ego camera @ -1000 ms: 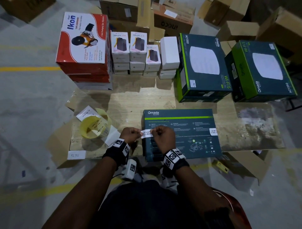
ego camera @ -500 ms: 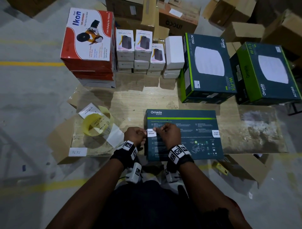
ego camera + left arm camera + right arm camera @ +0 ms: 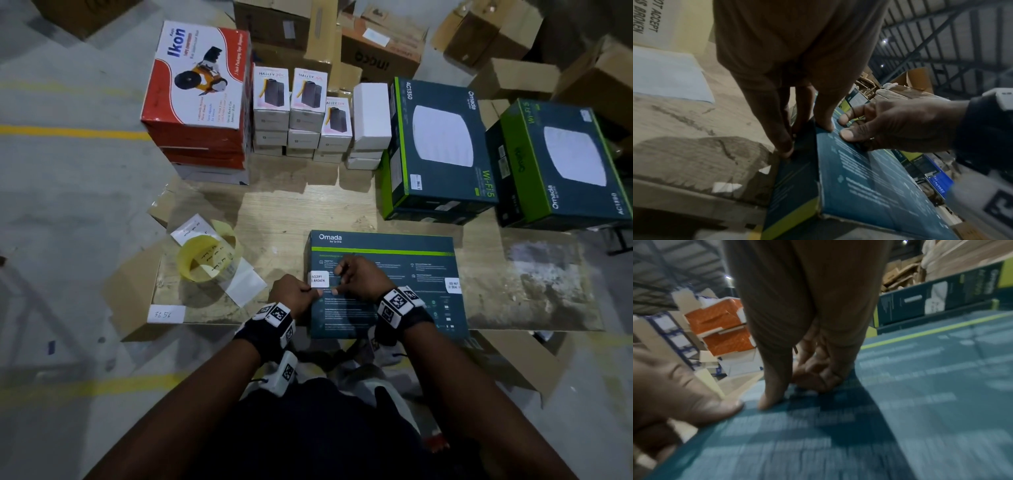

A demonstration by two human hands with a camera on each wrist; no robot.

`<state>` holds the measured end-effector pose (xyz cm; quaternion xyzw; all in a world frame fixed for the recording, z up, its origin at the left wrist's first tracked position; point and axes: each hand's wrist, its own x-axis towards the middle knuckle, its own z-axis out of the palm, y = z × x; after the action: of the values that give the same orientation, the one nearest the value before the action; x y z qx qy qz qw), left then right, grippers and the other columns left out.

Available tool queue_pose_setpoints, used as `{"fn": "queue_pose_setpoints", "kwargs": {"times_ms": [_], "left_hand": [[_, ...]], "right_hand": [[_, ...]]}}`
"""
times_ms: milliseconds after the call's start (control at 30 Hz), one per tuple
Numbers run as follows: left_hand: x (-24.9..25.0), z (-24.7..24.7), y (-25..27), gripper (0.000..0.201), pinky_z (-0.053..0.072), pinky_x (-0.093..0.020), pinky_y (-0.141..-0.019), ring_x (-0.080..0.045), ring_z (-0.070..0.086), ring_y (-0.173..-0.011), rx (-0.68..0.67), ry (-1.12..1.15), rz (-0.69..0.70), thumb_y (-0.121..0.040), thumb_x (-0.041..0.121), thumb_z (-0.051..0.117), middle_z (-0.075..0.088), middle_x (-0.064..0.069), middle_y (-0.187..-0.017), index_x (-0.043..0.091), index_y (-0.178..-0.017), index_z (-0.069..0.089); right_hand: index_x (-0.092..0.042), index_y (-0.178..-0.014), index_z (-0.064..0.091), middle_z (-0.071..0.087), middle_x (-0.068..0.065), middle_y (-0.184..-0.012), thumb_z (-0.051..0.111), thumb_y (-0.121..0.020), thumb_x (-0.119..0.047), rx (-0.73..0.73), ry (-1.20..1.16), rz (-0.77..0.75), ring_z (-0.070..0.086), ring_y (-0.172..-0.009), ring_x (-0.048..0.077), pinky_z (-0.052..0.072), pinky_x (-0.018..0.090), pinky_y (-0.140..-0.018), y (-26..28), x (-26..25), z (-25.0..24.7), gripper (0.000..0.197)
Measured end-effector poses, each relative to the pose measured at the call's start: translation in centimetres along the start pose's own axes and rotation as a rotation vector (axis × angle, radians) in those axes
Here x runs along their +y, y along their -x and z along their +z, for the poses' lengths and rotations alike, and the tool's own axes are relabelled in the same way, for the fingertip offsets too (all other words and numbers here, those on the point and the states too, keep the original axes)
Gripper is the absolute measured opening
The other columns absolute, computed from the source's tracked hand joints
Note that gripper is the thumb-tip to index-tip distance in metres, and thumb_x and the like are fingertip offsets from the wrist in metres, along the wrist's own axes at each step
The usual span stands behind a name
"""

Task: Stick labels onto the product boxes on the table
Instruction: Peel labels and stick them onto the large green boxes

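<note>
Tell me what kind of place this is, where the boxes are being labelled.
Most likely a warehouse or stockroom. Stacked retail product boxes and loose brown cartons crowd a concrete floor with yellow painted lines, and the left wrist view shows a bare steel-framed roof.

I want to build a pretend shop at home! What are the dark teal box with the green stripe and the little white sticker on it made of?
The dark teal box with the green stripe looks like printed cardboard: its corner is frayed and torn, with a slightly glossy face. The little white sticker seems to be matte paper with black print, probably sticky-backed.
</note>
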<state>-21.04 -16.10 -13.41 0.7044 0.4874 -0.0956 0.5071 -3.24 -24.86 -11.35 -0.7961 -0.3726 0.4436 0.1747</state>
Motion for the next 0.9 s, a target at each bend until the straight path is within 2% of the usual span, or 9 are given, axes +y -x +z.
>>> {"fn": "queue_pose_setpoints", "kwargs": {"times_ms": [133, 233, 333, 433, 500, 600, 700, 800, 900], "left_hand": [[-0.3, 0.1, 0.3, 0.031, 0.04, -0.02, -0.049, -0.01, 0.061, -0.058, 0.059, 0.033, -0.006, -0.082, 0.044, 0.077, 0.071, -0.002, -0.068, 0.014, -0.09, 0.081], [-0.8, 0.1, 0.5, 0.028, 0.04, -0.016, -0.049, -0.008, 0.06, -0.057, 0.053, 0.108, -0.006, -0.082, 0.041, 0.079, 0.075, -0.004, -0.075, 0.015, -0.09, 0.081], [-1.9, 0.4, 1.2, 0.022, 0.057, -0.025, -0.061, -0.016, 0.067, -0.059, 0.02, 0.372, -0.102, -0.083, 0.035, 0.079, 0.075, -0.005, -0.072, 0.013, -0.087, 0.08], [-2.7, 0.8, 2.6, 0.042, 0.058, -0.036, -0.062, -0.025, 0.07, -0.061, -0.011, 0.529, -0.251, -0.089, 0.044, 0.07, 0.075, -0.01, -0.073, 0.003, -0.083, 0.075], [-3.0, 1.6, 3.9, 0.052, 0.054, -0.03, -0.055, -0.024, 0.065, -0.053, -0.018, 0.622, -0.377, -0.091, 0.051, 0.064, 0.072, -0.011, -0.07, 0.0, -0.081, 0.071], [-2.9, 3.3, 5.9, 0.06, 0.058, -0.038, -0.062, -0.028, 0.065, -0.058, -0.036, 0.679, -0.524, -0.091, 0.061, 0.056, 0.069, -0.015, -0.074, 0.001, -0.088, 0.068], [-1.5, 5.4, 7.3, 0.054, 0.06, -0.043, -0.07, -0.032, 0.069, -0.07, -0.035, 0.869, -0.549, -0.093, 0.063, 0.051, 0.069, -0.013, -0.08, 0.011, -0.094, 0.063], [0.4, 6.5, 7.2, 0.059, 0.062, -0.043, -0.061, -0.035, 0.07, -0.086, -0.009, 1.086, -0.536, -0.087, 0.06, 0.064, 0.071, -0.02, -0.107, 0.008, -0.115, 0.065], [3.4, 5.6, 7.5, 0.036, 0.058, -0.034, -0.05, -0.029, 0.067, -0.075, 0.149, 1.075, -0.491, -0.091, 0.041, 0.068, 0.069, -0.018, -0.103, 0.006, -0.1, 0.064]], "right_hand": [[-0.018, -0.083, 0.066, 0.07, 0.001, -0.074, 0.087, -0.069, -0.003, -0.084, 0.083, 0.013, 0.064, -0.068, 0.013, 0.05, 0.026, -0.065, -0.8, -1.3, -1.8, 0.029], [-0.016, -0.087, 0.071, 0.075, 0.005, -0.086, 0.084, -0.079, -0.022, 0.118, 0.103, -0.066, 0.069, -0.08, 0.019, 0.053, 0.03, -0.075, -2.2, -2.8, -3.8, 0.016], [-0.013, -0.095, 0.073, 0.075, 0.006, -0.096, 0.077, -0.086, -0.035, 0.159, 0.188, -0.128, 0.069, -0.091, 0.022, 0.049, 0.028, -0.076, -4.0, -5.3, -5.3, 0.024], [-0.011, -0.118, 0.069, 0.069, 0.01, -0.118, 0.065, -0.092, -0.054, 0.019, 0.382, -0.104, 0.063, -0.111, 0.028, 0.046, 0.031, -0.085, -5.8, -7.7, -5.5, 0.05], [-0.008, -0.112, 0.069, 0.067, 0.013, -0.112, 0.05, -0.094, -0.066, -0.108, 0.509, -0.046, 0.063, -0.102, 0.03, 0.046, 0.035, -0.085, -6.8, -8.8, -4.9, 0.064], [-0.011, -0.063, 0.053, 0.058, 0.009, -0.071, 0.031, -0.094, -0.077, -0.216, 0.616, -0.015, 0.053, -0.065, 0.023, 0.043, 0.036, -0.077, -7.7, -9.3, -3.8, 0.076], [-0.006, -0.066, 0.055, 0.06, 0.012, -0.074, 0.023, -0.097, -0.074, -0.267, 0.654, -0.056, 0.055, -0.068, 0.026, 0.042, 0.036, -0.079, -7.0, -9.3, -4.1, 0.081], [0.004, -0.086, 0.065, 0.069, 0.019, -0.098, 0.022, -0.099, -0.071, -0.292, 0.655, -0.124, 0.065, -0.089, 0.032, 0.044, 0.037, -0.083, -5.7, -8.6, -5.3, 0.087], [-0.012, -0.071, 0.05, 0.064, 0.016, -0.089, 0.032, -0.095, -0.075, -0.313, 0.551, -0.243, 0.057, -0.075, 0.027, 0.04, 0.036, -0.079, -3.6, -7.6, -6.4, 0.07]]}}
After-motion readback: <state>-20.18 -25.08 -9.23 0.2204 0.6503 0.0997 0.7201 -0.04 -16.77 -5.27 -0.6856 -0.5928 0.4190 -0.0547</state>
